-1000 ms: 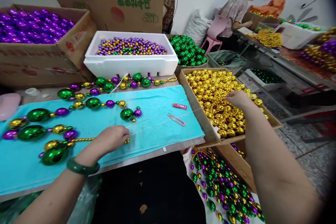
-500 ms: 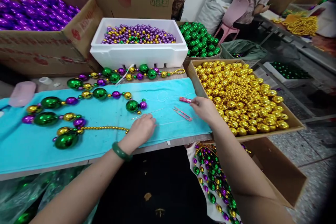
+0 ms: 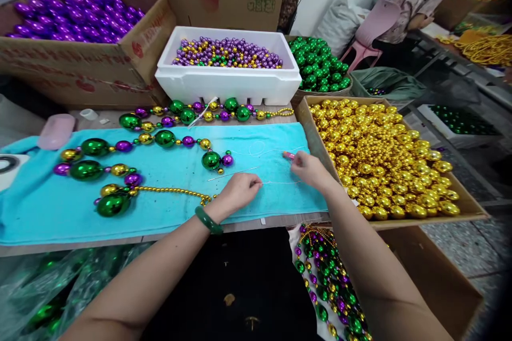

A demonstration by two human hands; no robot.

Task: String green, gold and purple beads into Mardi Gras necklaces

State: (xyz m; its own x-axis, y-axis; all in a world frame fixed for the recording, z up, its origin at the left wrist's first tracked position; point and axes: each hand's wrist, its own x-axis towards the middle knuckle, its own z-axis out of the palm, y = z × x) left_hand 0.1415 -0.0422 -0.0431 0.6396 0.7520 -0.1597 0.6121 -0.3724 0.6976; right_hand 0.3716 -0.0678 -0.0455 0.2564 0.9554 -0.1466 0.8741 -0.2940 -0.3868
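My left hand (image 3: 239,190), with a green bangle (image 3: 208,220) at its wrist, pinches a thin white thread (image 3: 278,182) above the blue towel (image 3: 176,224). My right hand (image 3: 310,169) is closed on a small pink and orange object (image 3: 289,155), mostly covered by the fingers. A long needle (image 3: 228,174) lies on the towel just beyond my left hand. To the left is a strand of large green, purple and gold beads (image 3: 95,147), ending near my left wrist in a chain of small gold beads (image 3: 172,190).
Behind the towel stand a white foam box (image 3: 228,77) of small beads and a carton (image 3: 108,69) of purple beads. A gold-bead carton (image 3: 476,213) borders the right side. Finished-looking strands (image 3: 320,266) hang below the table edge. A person (image 3: 420,0) sits at back right.
My left hand has moved right and pinches the thread. The pink clippers that lay between the hands no longer show there. The camera view has shifted, so the scene sits further right.
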